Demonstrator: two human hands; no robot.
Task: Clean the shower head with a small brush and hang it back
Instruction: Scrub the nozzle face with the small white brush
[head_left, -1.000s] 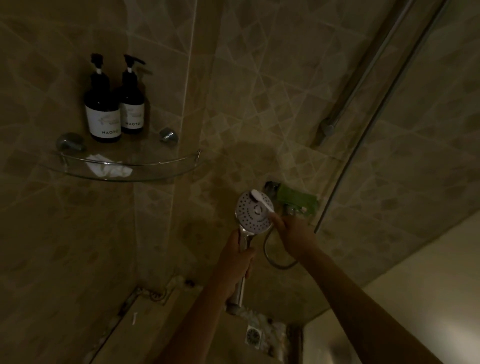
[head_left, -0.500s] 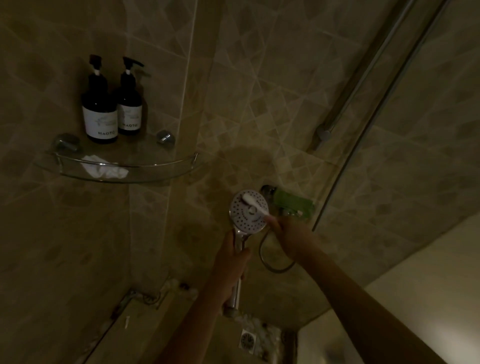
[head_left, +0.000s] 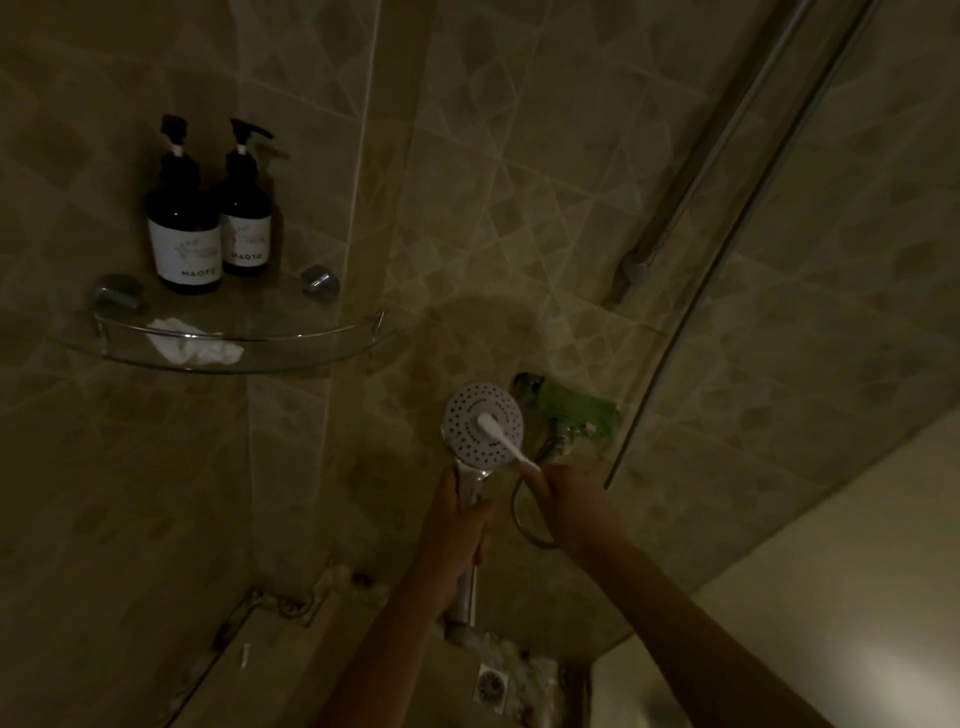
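A round white shower head (head_left: 470, 410) with rings of small holes faces me in the dim shower corner. My left hand (head_left: 460, 519) grips its chrome handle just below the head. My right hand (head_left: 563, 496) pinches the end of a small white brush (head_left: 501, 436), whose head lies on the middle of the shower face. The hose (head_left: 524, 525) loops down behind my right hand. A chrome slide rail (head_left: 691, 187) runs up the wall at the right; its holder is out of view.
A glass corner shelf (head_left: 311, 343) at the left carries two dark pump bottles (head_left: 182, 228) and a crumpled white cloth (head_left: 195, 345). A green-wrapped tap fitting (head_left: 576, 410) sits on the wall behind the shower head. A floor drain (head_left: 491, 686) lies below.
The brush head has slid from the upper right rim of the shower face to its middle. The view has shifted slightly; my left hand keeps its grip on the handle.
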